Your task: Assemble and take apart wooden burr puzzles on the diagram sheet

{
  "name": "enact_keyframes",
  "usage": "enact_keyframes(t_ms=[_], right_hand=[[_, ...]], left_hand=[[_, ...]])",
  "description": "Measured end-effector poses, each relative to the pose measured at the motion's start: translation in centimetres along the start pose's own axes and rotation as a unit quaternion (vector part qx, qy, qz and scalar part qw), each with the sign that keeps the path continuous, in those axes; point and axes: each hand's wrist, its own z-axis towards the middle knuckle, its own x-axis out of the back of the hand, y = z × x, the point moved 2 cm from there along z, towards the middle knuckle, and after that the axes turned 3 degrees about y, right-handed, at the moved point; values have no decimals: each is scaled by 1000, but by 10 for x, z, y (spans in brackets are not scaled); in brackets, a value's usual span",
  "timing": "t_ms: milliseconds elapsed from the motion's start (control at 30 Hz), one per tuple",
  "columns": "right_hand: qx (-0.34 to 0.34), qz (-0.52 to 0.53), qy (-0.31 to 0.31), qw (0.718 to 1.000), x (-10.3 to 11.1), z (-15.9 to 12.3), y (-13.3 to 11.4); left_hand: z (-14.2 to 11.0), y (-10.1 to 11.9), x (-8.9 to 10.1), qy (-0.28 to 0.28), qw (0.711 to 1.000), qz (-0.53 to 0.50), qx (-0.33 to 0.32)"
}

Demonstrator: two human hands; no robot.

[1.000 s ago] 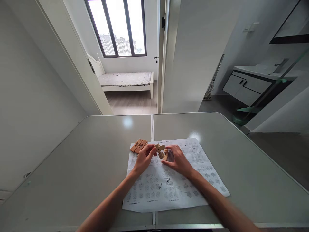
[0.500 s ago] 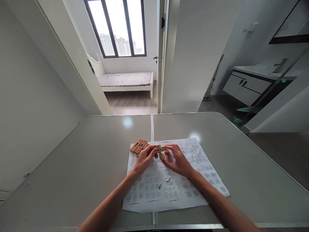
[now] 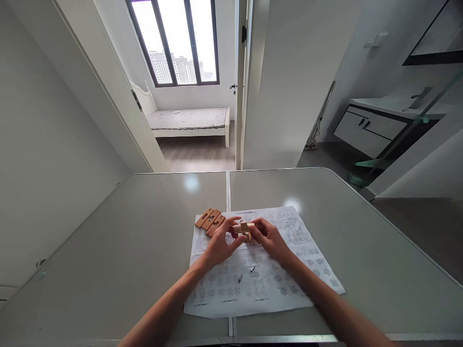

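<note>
Between my two hands is a small wooden burr puzzle (image 3: 245, 226), made of light interlocking blocks. My left hand (image 3: 223, 242) grips its left side, with thumb below and fingers above. On the right side, my right hand (image 3: 269, 239) pinches it between thumb and fingers. Fingers hide parts of the puzzle. Left of my left hand lie several flat reddish-brown wooden pieces (image 3: 210, 220) with cut-out slots, side by side. Beneath both hands is a printed instruction sheet (image 3: 260, 289) covered with rows of small diagrams.
The sheet rests on a grey-green table (image 3: 126, 270) with a metal seam down the middle and a raised edge. Past the table are a bed (image 3: 191, 118) below a window, and a washbasin cabinet (image 3: 372, 127) at the right.
The puzzle has been turned in my hands and looks more compact. My left hand has opened wider around it, thumb lower; my right fingers have closed in. Another brown piece now shows more fully.
</note>
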Motion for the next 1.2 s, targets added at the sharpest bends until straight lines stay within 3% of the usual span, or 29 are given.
enact_keyframes(t_ms=[167,400,600,767,967,1200], right_hand=[[-41,81,-46,995,-1,1,-5],[-66,140,-89,984,-4,-1,-9],[-70,159,-112,978,-9,-1,-2],[-71,157,-123,977,-9,-1,2],[-73,154,-132,977,-4,-1,-6],[-71,153,-140,976,-4,0,-7]], left_hand=[[-6,5,-1,-25,994,99,-44],[-4,1,-2,-27,994,91,-60],[-5,10,-2,-26,994,70,-85],[-6,12,-1,0,993,91,-79],[-5,9,0,-35,995,70,-56],[-6,6,-1,-29,997,50,-46]])
